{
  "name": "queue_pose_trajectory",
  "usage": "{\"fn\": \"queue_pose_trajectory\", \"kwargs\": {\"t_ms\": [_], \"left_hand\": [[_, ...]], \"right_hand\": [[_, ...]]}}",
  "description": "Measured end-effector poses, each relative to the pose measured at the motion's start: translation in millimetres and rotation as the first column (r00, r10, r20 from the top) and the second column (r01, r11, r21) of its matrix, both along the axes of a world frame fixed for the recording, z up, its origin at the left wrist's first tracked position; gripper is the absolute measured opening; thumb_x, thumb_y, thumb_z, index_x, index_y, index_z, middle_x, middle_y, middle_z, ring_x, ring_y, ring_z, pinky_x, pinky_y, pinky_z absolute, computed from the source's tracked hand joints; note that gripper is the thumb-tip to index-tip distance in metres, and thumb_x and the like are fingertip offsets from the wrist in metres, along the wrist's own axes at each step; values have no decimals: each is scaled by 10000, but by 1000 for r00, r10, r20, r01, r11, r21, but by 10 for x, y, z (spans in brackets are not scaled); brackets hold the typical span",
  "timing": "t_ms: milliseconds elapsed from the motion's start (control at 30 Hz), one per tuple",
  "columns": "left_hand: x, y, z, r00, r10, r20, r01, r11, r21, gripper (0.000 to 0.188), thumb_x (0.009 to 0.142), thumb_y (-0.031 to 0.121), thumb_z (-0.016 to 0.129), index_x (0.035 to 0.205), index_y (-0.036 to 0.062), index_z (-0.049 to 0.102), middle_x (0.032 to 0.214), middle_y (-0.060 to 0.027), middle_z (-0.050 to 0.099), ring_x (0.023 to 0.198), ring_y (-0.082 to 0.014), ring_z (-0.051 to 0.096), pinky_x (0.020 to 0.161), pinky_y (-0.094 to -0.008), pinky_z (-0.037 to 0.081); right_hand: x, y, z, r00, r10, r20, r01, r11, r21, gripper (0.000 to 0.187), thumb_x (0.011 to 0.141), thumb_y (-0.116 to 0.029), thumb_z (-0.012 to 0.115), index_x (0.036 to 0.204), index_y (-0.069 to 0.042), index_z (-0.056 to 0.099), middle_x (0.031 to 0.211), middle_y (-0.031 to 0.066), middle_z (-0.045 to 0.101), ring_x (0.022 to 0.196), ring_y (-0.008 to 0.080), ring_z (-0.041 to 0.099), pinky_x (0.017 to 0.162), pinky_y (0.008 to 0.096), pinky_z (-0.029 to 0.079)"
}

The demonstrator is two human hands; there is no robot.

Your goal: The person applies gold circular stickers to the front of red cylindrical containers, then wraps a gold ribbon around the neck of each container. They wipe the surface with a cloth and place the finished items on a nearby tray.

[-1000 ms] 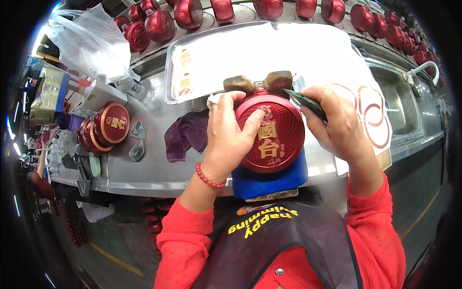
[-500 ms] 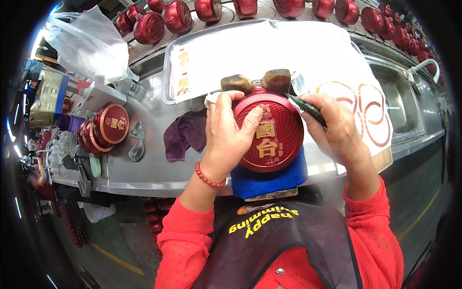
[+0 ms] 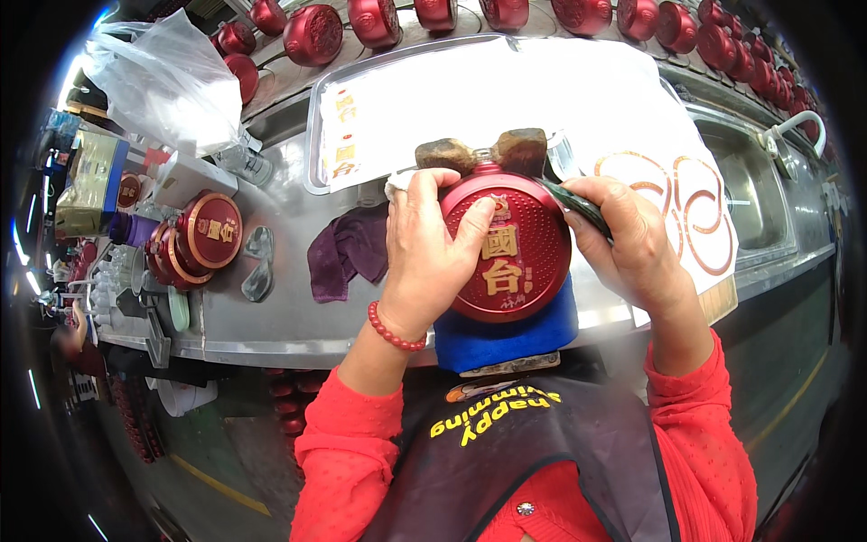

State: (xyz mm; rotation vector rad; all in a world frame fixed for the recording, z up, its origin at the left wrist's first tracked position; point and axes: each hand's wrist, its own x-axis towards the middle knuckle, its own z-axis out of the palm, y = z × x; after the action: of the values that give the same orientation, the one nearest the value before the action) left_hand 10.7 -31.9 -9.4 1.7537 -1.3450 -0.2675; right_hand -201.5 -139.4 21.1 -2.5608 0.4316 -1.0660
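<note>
A round red bottle (image 3: 542, 248) with gold raised characters lies face up on a blue padded rest (image 3: 515, 339), its neck pointing away between two worn brown blocks (image 3: 520, 152). My left hand (image 3: 424, 244) holds the bottle's left side, thumb pressed on the upper gold character, fingers at the rim. A bit of white cloth (image 3: 397, 183) shows by those fingers; whether they grip it is unclear. Pinched in my right hand (image 3: 632, 237) is a flat dark green scraper (image 3: 578, 204), its tip at the bottle's upper right edge.
A purple cloth (image 3: 348, 253) lies left of the bottle. Beyond are a tray (image 3: 316, 135) and white sheet (image 3: 578, 90) with copper-coloured rings (image 3: 703, 217). Stacked red round pieces (image 3: 209, 230) stand left, a sink (image 3: 741, 199) right. Red bottles (image 3: 316, 36) line a conveyor at the back.
The row of red bottles at the back has shifted to the left. Both hands, the bottle and the scraper stay almost where they were.
</note>
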Motion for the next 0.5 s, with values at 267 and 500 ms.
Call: {"fn": "queue_pose_trajectory", "kwargs": {"t_ms": [267,500], "left_hand": [[38,21,-38,998,-29,-47,29,1000,2,414,965,298,701,1210,-14,584,1131,-210,641,1073,-349,599,957,-437,475],[97,73,-92,892,-157,-424,75,977,-202,425,1060,258,593,1376,-17,528,1206,-175,663,1096,-233,624,958,-348,500]], "right_hand": [[30,10,94,999,19,-47,-21,999,-30,306,831,33,762,1105,-3,631,883,127,659,737,295,651,658,383,519],[255,-34,99,963,152,-223,-222,917,-332,239,742,-103,766,958,-93,664,954,50,635,832,230,605,789,376,477]]}}
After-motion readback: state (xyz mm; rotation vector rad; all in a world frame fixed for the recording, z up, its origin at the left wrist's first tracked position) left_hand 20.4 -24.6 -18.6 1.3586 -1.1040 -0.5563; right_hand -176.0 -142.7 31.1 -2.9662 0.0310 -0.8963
